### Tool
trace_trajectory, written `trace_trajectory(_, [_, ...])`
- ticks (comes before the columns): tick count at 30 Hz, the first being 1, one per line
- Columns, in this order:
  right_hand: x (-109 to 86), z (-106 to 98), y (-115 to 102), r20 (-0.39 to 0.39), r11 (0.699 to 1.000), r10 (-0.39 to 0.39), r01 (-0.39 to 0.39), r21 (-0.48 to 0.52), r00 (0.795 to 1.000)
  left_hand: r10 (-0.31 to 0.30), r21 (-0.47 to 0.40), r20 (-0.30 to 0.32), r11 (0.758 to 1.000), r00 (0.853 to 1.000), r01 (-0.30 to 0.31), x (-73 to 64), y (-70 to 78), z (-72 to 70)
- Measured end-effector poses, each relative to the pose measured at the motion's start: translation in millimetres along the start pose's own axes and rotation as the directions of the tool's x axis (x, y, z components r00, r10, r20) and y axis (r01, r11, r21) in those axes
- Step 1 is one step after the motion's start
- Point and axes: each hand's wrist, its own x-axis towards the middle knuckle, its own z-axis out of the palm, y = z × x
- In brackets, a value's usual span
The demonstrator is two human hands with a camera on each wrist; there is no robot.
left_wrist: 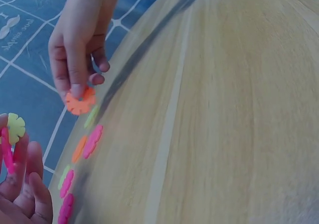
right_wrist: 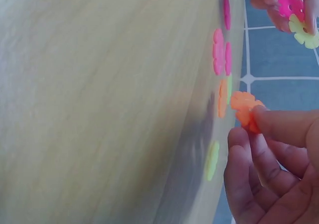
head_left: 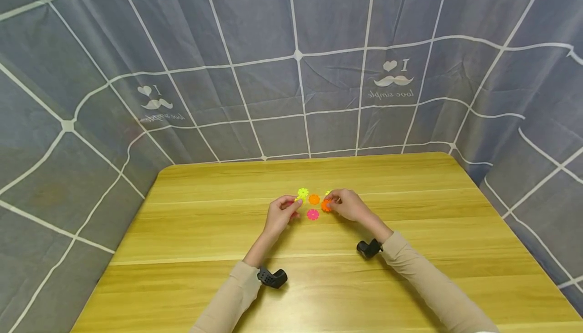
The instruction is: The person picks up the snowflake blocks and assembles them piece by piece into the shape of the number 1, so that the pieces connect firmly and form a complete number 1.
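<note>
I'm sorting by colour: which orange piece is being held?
The orange piece in the right hand; the other orange one lies on the table.

Wooden table (head_left: 324,287), pink, orange, yellow flower pieces (head_left: 314,199)

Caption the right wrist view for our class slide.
Right hand pinches an orange flower piece; left hand holds a pink piece and a yellow piece.

Smooth, plastic-looking flower discs (head_left: 314,199); wood-grained tabletop (head_left: 319,292) with soft gloss; creased, matt cloth curtain (head_left: 268,87)
</note>
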Motion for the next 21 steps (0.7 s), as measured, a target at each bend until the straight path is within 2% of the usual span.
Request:
trace_trajectory(2, [-0.4,0,-1,-0.011,1.0,0.0,0.0,0.027,1.0,0.02,0.022,0.0,1.0,1.0,-0.02,-1.0,-0.8,1.6])
trace_trajectory(8, [-1.2,0,-6,-0.06,0.998,0.005,-0.001,0.061,0.998,0.016,0.053,0.027,0.998,1.0,-0.017,-2.8,2.0,4.1])
trace_trajectory(12, [-1.2,-1,-9,-0.111,0.997,-0.013,0.021,0.071,0.994,0.03,0.054,0.058,0.998,0.998,-0.033,-8.3,12.5,4.9])
trace_trajectory(17, [-1.4,-1,-11,-0.147,0.992,-0.019,0.037,0.119,0.989,0.038,0.098,0.115,0.994,0.993,-0.049,-19.0,28.4,6.2])
trace_trajectory(21, [-1.9,-1,-13,-0.161,0.983,-0.007,0.036,0.18,0.987,0.048,0.114,0.131,0.992,0.99,-0.063,-22.6,31.8,7.8])
